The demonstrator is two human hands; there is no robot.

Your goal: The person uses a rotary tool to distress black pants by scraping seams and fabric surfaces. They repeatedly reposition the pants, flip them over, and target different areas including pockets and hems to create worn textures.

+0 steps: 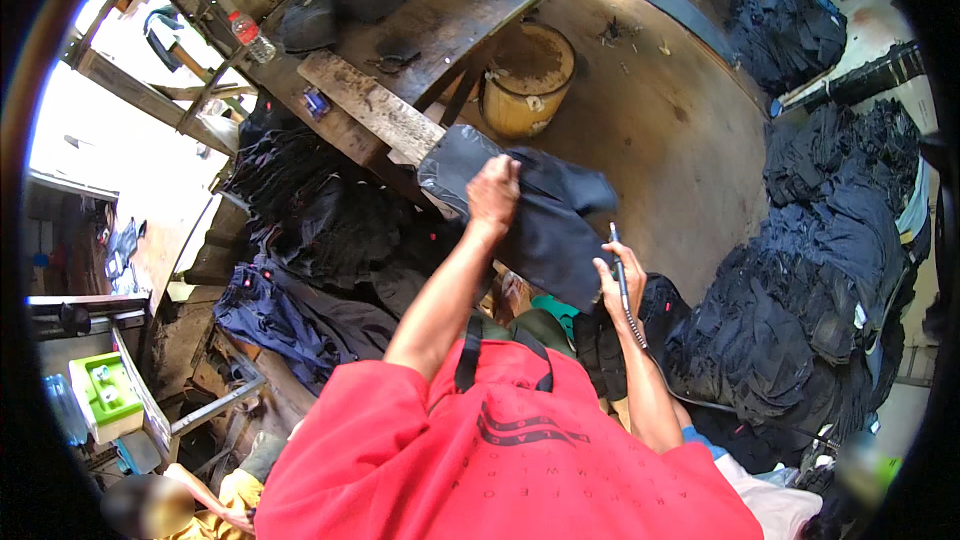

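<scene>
Left hand (494,192) fist on dark garment (545,225), right hand (617,280) w/ pen tool (622,285)

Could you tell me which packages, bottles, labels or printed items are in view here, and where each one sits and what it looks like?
Plastic bottle: upper left on the workbench edge, clear with a red cap and red label.
Small blue packet: on the wooden plank, flat, blue and white.
Green box: lower left, square, bright green and white.
Red garment: bottom centre, dark print across it.
</scene>
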